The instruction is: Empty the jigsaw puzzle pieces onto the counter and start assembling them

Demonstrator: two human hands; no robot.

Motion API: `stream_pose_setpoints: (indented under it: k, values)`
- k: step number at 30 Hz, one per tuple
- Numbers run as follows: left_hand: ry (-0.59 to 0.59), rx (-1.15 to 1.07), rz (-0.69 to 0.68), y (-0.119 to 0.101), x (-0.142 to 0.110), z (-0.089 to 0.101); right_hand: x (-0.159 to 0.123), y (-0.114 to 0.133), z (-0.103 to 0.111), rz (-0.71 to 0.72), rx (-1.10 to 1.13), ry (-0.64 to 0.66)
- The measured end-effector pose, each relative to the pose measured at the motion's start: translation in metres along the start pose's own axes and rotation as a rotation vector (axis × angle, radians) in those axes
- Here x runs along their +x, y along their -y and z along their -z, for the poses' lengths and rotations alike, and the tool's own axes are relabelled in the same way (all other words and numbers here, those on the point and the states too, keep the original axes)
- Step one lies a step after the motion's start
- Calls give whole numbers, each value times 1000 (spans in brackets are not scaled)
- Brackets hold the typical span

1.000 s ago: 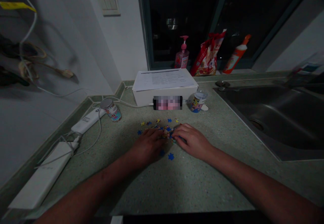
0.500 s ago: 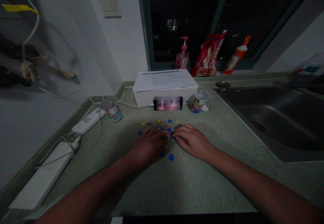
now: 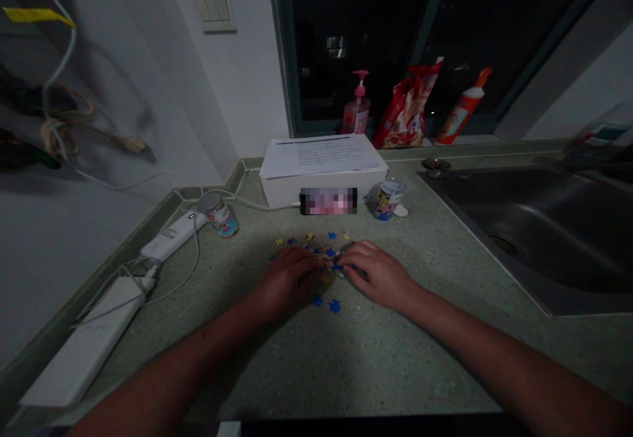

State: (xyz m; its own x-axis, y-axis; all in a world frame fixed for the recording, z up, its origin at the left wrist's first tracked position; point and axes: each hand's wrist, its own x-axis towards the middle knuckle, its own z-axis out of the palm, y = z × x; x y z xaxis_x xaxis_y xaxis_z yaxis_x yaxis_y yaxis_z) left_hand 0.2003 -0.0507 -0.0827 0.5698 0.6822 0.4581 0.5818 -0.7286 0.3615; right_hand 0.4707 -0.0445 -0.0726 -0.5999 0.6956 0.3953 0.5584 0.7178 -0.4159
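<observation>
Small jigsaw puzzle pieces, blue, yellow and multicoloured, lie in a loose pile on the counter. My left hand reaches over the pile's left side with bent fingers, its fingertips at the pieces and partly in shadow. On the opposite side, my right hand rests with its fingertips touching the edge of the pile, thumb apart from the fingers. No piece shows clearly gripped in either hand. Two blue pieces lie nearer to me, below the pile. Several single pieces, among them a yellow one, are spread along its far side.
Behind the pile a phone leans on a white box. A printed can stands right of it, a lidded jar left. White power strips and cables line the left wall; a steel sink is at right.
My left hand has shifted slightly left and back from the pile's centre, uncovering more of a near blue piece and covering a left one. My right hand has barely moved.
</observation>
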Motion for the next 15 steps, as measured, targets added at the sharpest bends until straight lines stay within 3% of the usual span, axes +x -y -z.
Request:
stream_pose_setpoints:
  k: [8, 15]
  values:
    - [-1, 156, 235, 27, -10, 22, -2, -4, -1, 9, 9, -9]
    - [83, 135, 181, 23, -11, 23, -3, -5, -3, 11, 12, -9]
